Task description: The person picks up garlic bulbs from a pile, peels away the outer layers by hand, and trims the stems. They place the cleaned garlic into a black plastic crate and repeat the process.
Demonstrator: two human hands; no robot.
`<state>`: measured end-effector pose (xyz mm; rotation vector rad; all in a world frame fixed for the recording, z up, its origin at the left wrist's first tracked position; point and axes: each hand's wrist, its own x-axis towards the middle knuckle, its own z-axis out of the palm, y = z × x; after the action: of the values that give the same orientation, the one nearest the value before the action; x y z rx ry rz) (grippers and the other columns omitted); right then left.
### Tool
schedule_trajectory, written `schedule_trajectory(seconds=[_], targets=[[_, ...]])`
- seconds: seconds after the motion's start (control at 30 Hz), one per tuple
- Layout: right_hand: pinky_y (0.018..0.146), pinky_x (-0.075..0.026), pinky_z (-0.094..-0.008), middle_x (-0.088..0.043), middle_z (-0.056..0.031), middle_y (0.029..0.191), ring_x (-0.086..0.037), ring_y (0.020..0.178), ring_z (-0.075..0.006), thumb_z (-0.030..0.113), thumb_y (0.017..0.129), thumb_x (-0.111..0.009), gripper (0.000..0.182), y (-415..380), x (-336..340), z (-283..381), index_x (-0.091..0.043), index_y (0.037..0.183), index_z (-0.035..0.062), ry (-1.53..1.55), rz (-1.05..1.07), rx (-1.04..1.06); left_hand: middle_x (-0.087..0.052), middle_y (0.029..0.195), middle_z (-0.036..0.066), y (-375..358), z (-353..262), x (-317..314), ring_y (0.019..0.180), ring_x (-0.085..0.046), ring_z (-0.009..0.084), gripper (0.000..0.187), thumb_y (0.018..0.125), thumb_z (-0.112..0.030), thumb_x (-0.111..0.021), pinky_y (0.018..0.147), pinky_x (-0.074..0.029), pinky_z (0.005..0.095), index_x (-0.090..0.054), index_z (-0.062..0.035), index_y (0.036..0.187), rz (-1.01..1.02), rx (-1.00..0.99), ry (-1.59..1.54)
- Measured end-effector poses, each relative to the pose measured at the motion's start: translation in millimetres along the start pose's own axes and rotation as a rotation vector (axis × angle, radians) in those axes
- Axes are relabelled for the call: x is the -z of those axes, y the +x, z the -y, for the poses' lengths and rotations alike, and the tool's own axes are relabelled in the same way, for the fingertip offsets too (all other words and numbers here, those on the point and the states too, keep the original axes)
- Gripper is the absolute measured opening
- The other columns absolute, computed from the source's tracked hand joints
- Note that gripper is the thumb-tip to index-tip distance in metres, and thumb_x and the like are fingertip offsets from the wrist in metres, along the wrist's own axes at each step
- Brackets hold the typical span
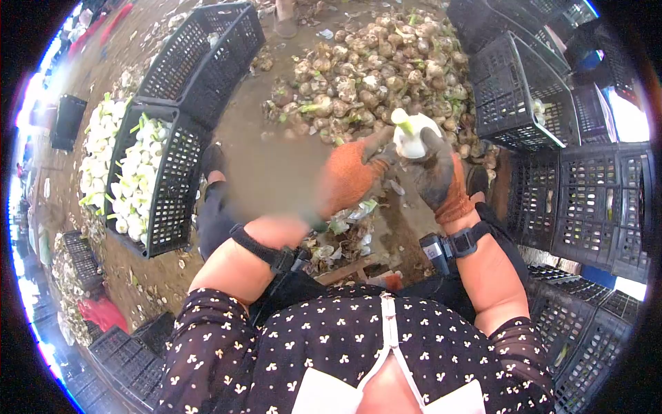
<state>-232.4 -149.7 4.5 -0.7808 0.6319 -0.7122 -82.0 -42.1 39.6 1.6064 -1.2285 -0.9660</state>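
A white garlic bulb [412, 141] with a thick pale-green stem stub is held up in my right hand [441, 176], its gloved fingers and thumb around the bulb's right side. Close against the bulb's left side is my left hand [352, 172], in an orange glove with dark fingertips. Its fingers are bent together in a pinch; what lies between them, if anything, is hidden. Beyond both hands lies a large heap of brownish, unpeeled garlic bulbs [372, 76]. Loose skins and peelings [348, 231] lie on the ground below my hands.
At the left, a black crate [181, 183] holds white garlic with green stems, and another black crate [200, 58] stands behind it. More black crates [520, 96] line the right side. A foot [284, 24] shows beyond the heap.
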Motion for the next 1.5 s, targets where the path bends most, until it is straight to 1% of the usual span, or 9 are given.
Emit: schedule_trajectory(seconds=[0.13,0.27,0.53,0.67,0.73,0.87,1.13,1.37,1.5], targets=[[0.081,-0.050,-0.0339,-0.054,-0.0116,0.111,-0.057,0.095,-0.0215,0.015,0.085,-0.058,0.045,-10.2,-12.5,-18.1,-0.038,0.123,0.0021,-0.395,-0.043,0.347,-0.064,0.088,0.010,5.6,-2.1,-4.6,0.078,-0.058,0.0149,0.031,0.086,-0.019,-0.055,0.071,-0.047,0.0320,-0.054,-0.0004,0.111,-0.021,0.116,-0.161],[0.069,-0.054,-0.0295,-0.055,-0.0118,0.106,-0.060,0.087,-0.0190,0.003,0.080,-0.062,0.042,-11.0,-29.7,-6.7,-0.038,0.115,0.0006,-0.130,-0.184,0.046,-0.064,0.084,0.010,10.2,3.9,-7.1,0.076,-0.058,0.0158,0.032,0.085,-0.020,-0.056,0.070,-0.047,0.0328,-0.055,0.0003,0.109,-0.047,0.165,-0.117],[0.081,-0.046,-0.0263,-0.051,-0.0097,0.105,-0.052,0.097,-0.0171,0.002,0.072,-0.070,0.051,-8.5,-34.7,-12.6,-0.038,0.111,0.0023,-0.863,-0.278,0.704,-0.065,0.089,0.017,12.6,15.9,-17.5,0.077,-0.061,0.0232,0.030,0.078,-0.016,-0.060,0.072,-0.047,0.0338,-0.059,0.0028,0.101,-0.186,0.245,-0.236],[0.076,-0.049,-0.0266,-0.052,-0.0112,0.105,-0.055,0.093,-0.0184,0.007,0.071,-0.072,0.055,-14.6,-50.8,6.0,-0.037,0.113,0.0016,-0.704,-0.262,0.590,-0.062,0.092,0.023,16.5,25.5,-3.9,0.089,-0.060,0.0340,0.037,0.074,-0.019,-0.061,0.078,-0.046,0.0397,-0.058,0.0016,0.104,-0.181,0.136,0.099],[0.069,-0.053,-0.0271,-0.054,-0.0129,0.105,-0.059,0.086,-0.0196,0.011,0.074,-0.069,0.053,-13.0,-47.8,16.3,-0.038,0.116,0.0002,-0.170,-0.206,0.061,-0.064,0.095,0.012,19.7,28.3,3.5,0.086,-0.059,0.0181,0.039,0.076,-0.020,-0.066,0.079,-0.046,0.0319,-0.057,-0.0004,0.109,-0.117,0.110,0.012],[0.069,-0.053,-0.0278,-0.055,-0.0109,0.105,-0.059,0.085,-0.0200,0.022,0.082,-0.062,0.052,-19.5,-47.7,19.7,-0.039,0.122,-0.0008,-0.324,-0.078,-0.109,-0.063,0.101,0.009,13.4,18.2,3.1,0.092,-0.057,0.0141,0.053,0.074,-0.026,-0.072,0.083,-0.045,0.0295,-0.052,-0.0038,0.118,-0.174,-0.055,-0.049],[0.074,-0.048,-0.0279,-0.056,-0.0092,0.107,-0.054,0.092,-0.0138,0.023,0.092,-0.046,0.040,-14.9,-41.1,11.8,-0.043,0.123,-0.0026,-0.668,-0.058,0.288,-0.063,0.104,0.005,12.0,-7.1,7.4,0.087,-0.056,0.0091,0.041,0.077,-0.012,-0.068,0.079,-0.046,0.0253,-0.056,-0.0040,0.115,-0.116,0.089,-0.377],[0.066,-0.050,-0.0265,-0.064,-0.0076,0.083,-0.062,0.075,-0.0154,0.054,0.090,-0.026,0.063,-11.3,-43.0,10.0,-0.059,0.102,0.0021,0.089,-0.077,-0.101,-0.062,0.103,0.013,-1.8,0.4,-25.9,0.093,-0.060,0.0223,0.043,0.073,-0.006,-0.065,0.083,-0.046,0.0332,-0.058,-0.0113,0.115,-0.122,-0.344,-0.119],[0.069,-0.051,-0.0327,-0.064,-0.0110,0.085,-0.062,0.074,-0.0204,0.051,0.090,-0.035,0.057,14.9,5.6,-3.7,-0.058,0.100,-0.0006,-0.756,0.118,0.124,-0.063,0.099,0.006,-5.8,-29.2,-2.7,0.087,-0.059,0.0133,0.027,0.078,-0.002,-0.058,0.077,-0.048,0.0261,-0.060,-0.0032,0.105,-0.203,0.063,-0.659]])
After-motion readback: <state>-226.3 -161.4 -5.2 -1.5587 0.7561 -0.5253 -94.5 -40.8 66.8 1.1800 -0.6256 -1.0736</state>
